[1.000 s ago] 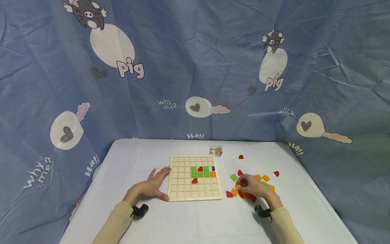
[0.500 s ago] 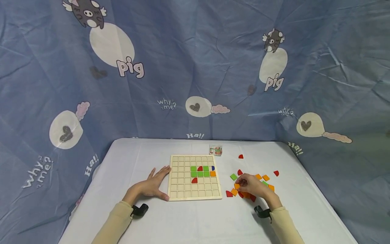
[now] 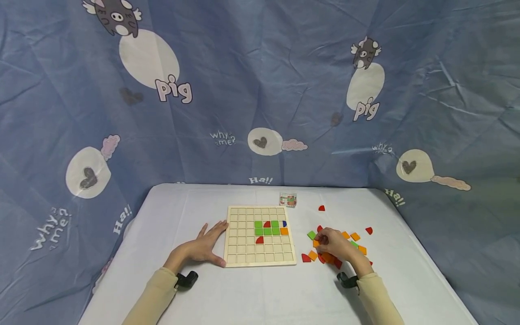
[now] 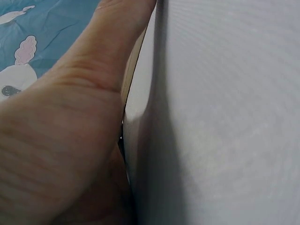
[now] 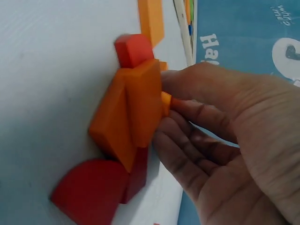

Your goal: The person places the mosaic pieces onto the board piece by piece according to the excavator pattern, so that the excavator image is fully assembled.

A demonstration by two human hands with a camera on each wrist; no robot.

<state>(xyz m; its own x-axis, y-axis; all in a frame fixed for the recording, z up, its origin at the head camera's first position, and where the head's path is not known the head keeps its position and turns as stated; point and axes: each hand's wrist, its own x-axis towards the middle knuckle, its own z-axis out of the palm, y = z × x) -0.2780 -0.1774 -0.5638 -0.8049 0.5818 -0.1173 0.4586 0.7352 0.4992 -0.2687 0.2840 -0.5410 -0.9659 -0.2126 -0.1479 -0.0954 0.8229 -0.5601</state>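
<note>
My left hand [image 3: 201, 247] lies with fingers and thumb spread against the left edge of the wooden grid board [image 3: 243, 246]. Green squares, red quarter circles, an orange square and a small blue piece sit in the board's cells. To the board's right, my right hand [image 3: 337, 244] pinches an orange square tile [image 3: 315, 243] between thumb and fingers; the right wrist view shows only a sliver of this tile [image 5: 166, 104]. Just beside those fingers, stacked orange tiles [image 5: 144, 103] lean over red quarter circles [image 5: 91, 190]. The palm partly hides the pile in the head view.
Around the right hand lie a green square [image 3: 311, 235], more orange squares [image 3: 355, 236] and red quarter circles [image 3: 369, 230]. A small clear packet with a coloured print [image 3: 288, 200] lies behind the board. A blue patterned cloth [image 3: 260, 99] hangs behind the white table [image 3: 252, 293].
My right hand has shifted slightly away from me, and the orange square has moved with it. More of the pile shows below the hand. The left hand has stayed at the board.
</note>
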